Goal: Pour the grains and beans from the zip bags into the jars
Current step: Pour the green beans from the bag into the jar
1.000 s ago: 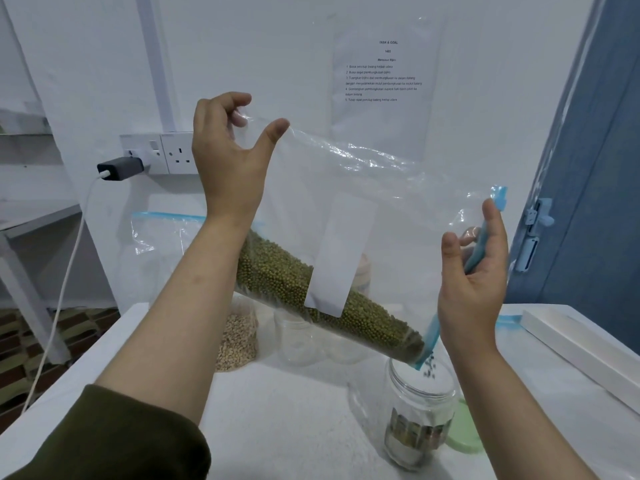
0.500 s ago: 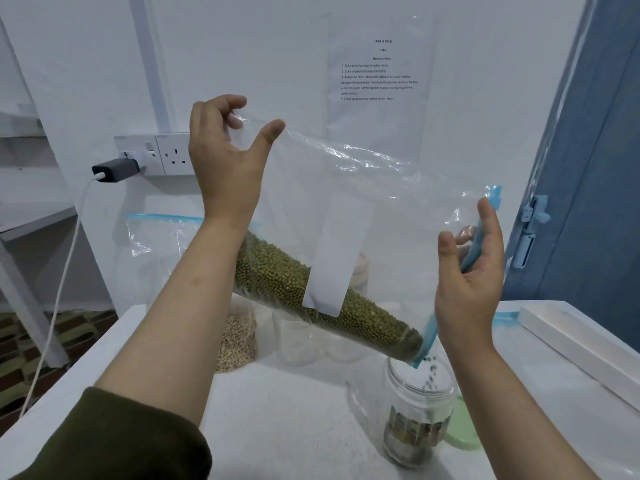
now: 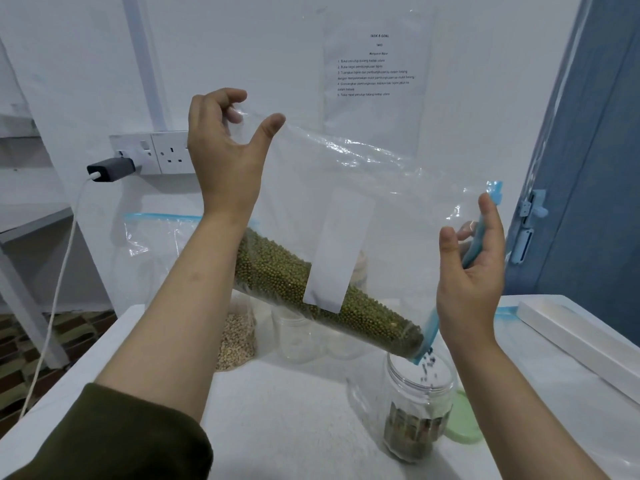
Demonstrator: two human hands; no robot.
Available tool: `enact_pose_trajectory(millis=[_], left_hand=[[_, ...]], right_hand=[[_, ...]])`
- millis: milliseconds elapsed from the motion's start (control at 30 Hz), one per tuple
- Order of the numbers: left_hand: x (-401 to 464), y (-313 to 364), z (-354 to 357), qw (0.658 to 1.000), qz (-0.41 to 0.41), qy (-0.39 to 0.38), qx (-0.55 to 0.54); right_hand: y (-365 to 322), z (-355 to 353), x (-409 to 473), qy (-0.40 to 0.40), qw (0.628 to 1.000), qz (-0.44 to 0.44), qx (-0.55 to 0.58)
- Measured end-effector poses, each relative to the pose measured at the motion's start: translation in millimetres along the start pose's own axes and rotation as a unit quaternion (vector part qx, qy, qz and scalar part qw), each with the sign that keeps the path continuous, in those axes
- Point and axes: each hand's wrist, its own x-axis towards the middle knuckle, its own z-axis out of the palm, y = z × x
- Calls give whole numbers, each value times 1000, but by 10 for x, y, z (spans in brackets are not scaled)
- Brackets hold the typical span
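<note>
A clear zip bag [image 3: 381,188] with a blue seal hangs tilted in the air, its mung beans [image 3: 277,268] banked along the lower edge. My left hand [image 3: 225,147] pinches the bag's raised bottom corner. My right hand [image 3: 474,271] grips the blue zip edge near the mouth. Beans fall from the low corner into an open clear jar [image 3: 419,403] on the white table [image 3: 294,420]; a layer of beans lies in the jar's bottom. The jar's green lid [image 3: 465,424] lies just right of it.
Behind my left arm stands another zip bag with pale grains [image 3: 235,337]. Empty clear jars [image 3: 298,337] sit behind the held bag. A long white box [image 3: 581,337] lies along the right table edge. A wall socket with charger [image 3: 114,166] and a blue door [image 3: 595,168] are nearby.
Beans have begun streaming steadily from the bag's corner into the jar, and the layer in the jar has grown slightly. Both hands keep almost the same hold and height.
</note>
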Motion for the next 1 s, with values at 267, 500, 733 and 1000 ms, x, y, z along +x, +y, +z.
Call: enact_pose_trajectory(millis=[267,500,733,1000], left_hand=[[11,13,16,1000,5,1,-2],[30,9,10,1000,12,-1,7],[33,14,11,1000,15,1,5],[41,12,15,1000,17,4,0]], right_hand=[[13,2,17,-3,1000,-6,3],[17,14,18,1,1000,-4,1],[13,22,16,2,1000,-2,8],[-11,23,6,4,1000,-5,0]])
